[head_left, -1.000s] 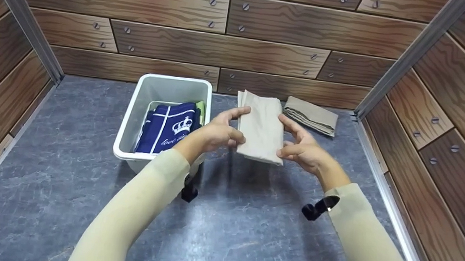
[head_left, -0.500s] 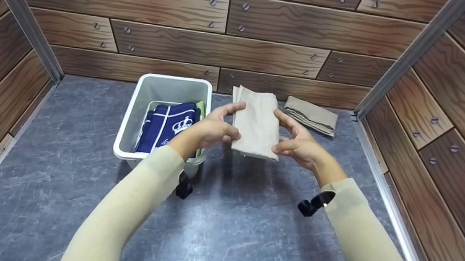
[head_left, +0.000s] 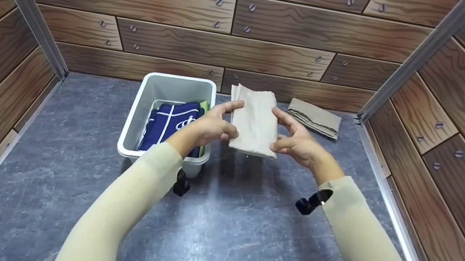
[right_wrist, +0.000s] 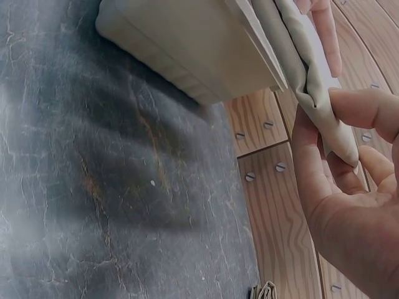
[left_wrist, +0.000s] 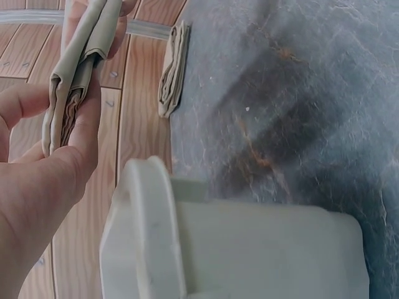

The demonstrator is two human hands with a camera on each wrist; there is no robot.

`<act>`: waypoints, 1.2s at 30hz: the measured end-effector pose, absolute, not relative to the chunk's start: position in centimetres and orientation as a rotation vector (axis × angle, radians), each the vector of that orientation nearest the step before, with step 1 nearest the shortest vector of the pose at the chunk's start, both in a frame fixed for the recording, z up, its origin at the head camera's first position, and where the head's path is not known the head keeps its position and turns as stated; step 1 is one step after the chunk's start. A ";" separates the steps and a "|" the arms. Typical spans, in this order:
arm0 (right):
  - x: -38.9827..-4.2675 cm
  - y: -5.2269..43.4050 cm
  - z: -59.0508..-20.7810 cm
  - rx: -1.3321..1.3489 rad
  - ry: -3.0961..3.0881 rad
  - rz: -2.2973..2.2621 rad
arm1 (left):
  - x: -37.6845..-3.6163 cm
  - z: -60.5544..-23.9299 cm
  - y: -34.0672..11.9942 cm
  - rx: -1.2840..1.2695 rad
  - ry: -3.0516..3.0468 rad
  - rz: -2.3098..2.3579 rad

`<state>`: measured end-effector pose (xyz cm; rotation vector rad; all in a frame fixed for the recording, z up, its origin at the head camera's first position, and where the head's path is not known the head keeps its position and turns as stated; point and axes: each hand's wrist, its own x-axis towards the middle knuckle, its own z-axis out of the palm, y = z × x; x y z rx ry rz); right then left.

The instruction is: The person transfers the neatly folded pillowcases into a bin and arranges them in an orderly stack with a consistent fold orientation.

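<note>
While both hands (head_left: 257, 135) hide it overhead, wrist views show the cloth's (left_wrist: 75, 81) layered folds.

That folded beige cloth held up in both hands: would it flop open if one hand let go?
Probably. The folded beige cloth shows loose layered edges in the left wrist view, so it likely sags. It looks light: the left hand and right hand pinch only its sides. It seems unlikely to slip or roll.
</note>
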<state>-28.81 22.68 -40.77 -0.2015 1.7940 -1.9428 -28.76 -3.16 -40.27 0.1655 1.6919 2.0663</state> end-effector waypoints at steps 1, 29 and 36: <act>-28.8 22.5 -40.7 -0.201 1.797 -1.942 | -28.8 -40.2 -3.3 0.162 1.694 2.066; -29.4 18.8 -39.7 -0.260 1.781 -1.906 | -28.5 -39.4 -7.8 0.176 1.797 2.029; -29.6 17.8 -39.3 -0.269 1.749 -1.914 | -28.3 -39.0 -8.9 0.159 1.748 2.058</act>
